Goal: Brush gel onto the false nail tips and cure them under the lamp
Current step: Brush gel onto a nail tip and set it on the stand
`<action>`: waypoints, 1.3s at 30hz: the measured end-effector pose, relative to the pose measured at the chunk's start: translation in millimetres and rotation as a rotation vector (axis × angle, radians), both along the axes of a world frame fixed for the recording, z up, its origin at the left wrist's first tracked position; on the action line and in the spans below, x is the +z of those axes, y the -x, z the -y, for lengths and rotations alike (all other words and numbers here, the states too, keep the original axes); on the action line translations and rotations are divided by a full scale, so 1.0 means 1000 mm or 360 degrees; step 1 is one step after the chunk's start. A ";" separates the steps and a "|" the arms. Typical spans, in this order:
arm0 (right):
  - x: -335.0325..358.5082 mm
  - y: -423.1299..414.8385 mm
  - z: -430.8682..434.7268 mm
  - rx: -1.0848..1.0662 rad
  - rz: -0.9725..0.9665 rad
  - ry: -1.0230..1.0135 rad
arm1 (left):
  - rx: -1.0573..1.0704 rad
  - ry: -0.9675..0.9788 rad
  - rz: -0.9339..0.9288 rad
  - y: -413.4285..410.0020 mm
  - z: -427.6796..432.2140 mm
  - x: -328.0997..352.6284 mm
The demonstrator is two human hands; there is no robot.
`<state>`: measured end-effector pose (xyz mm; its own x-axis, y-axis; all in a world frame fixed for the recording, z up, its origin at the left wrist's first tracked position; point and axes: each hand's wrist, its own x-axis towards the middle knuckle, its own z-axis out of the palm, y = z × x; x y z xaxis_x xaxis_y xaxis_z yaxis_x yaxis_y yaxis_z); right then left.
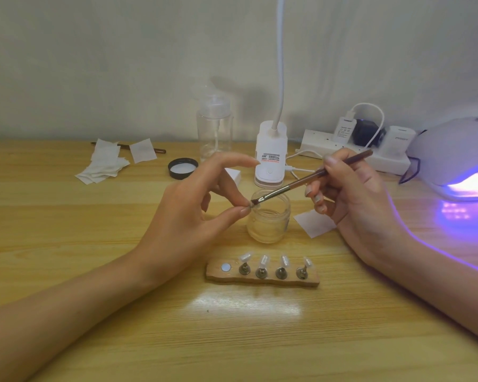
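My left hand (193,199) pinches a small clear nail tip (255,205) between thumb and finger, just above the open glass gel jar (269,220). A brown-handled brush (312,177) is gripped by my right hand (353,188), and its bristles touch the pinched tip. In front of the jar lies a wooden holder (262,272) with several nail tips standing on metal stands and one bare magnet spot at its left end. The curing lamp (458,158) glows violet at the far right.
The jar's black lid (182,168) lies behind my left hand. White wipes (105,164) are scattered at the back left, one more (313,223) right of the jar. A clear pump bottle (214,128), a white desk lamp base (271,155) and a power strip (353,150) stand along the wall.
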<state>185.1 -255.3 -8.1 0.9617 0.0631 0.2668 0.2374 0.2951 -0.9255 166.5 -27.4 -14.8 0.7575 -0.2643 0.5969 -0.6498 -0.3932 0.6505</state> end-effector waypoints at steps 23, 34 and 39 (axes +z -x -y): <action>-0.001 -0.004 0.000 -0.0002 -0.0036 -0.0038 | -0.0011 -0.0029 0.0053 0.001 0.001 0.001; -0.004 -0.005 0.002 -0.0021 -0.0035 -0.0057 | 0.0013 -0.0084 0.0091 0.000 0.000 0.001; -0.004 -0.005 0.001 -0.0026 -0.0103 0.0032 | 0.0019 -0.0069 0.0092 0.001 0.000 0.000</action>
<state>190.6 -256.4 -12.2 0.9778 0.0517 0.2029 0.1816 0.2730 -0.9447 165.9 -27.5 -14.6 0.7254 -0.2823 0.6277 -0.6808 -0.4282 0.5943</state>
